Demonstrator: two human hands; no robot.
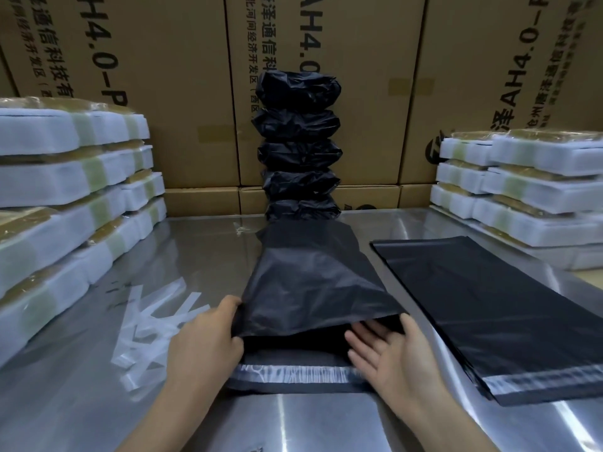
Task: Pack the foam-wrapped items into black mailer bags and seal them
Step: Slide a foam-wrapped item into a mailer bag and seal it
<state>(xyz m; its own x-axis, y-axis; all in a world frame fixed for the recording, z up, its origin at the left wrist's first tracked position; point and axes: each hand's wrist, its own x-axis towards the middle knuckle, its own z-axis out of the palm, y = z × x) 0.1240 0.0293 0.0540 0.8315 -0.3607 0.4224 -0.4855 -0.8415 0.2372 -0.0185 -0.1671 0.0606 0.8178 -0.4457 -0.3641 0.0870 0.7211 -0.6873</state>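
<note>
— Where the back wall runs, what fills it?

— Brown cartons [182, 93], side by side, printed in black. They stand behind a shiny metal table [293, 425].

— And on the table, biggest first?

— Left, a stack of foam-wrapped items [65, 197], white foam banded with clear tape. Right, a lower foam stack [528, 187] of the same goods. Between them, against the cartons, a column of packed bags [298, 145], five high, black and crumpled.

— Spare bags?

— A flat pile of bags [489, 314] lies right of centre, its adhesive strips toward the person.

— The bag in work?

— The open bag [310, 282] lies in the middle of the table, mouth toward the person, far end touching the foot of the column. It bulges as if filled, though its content is hidden. Its flap with the seal strip [293, 375] lies flat on the table, unfolded.

— The hands?

— The left hand [208, 340] grips the upper layer at the mouth's left corner, fingers curled round the plastic. The right hand [388, 350] is at the mouth's right side, fingers straight and spread, tips just inside the opening, thumb against the upper edge.

— Smallest things?

— Peeled liner strips [150, 324], translucent, scattered left of the left hand.
</note>
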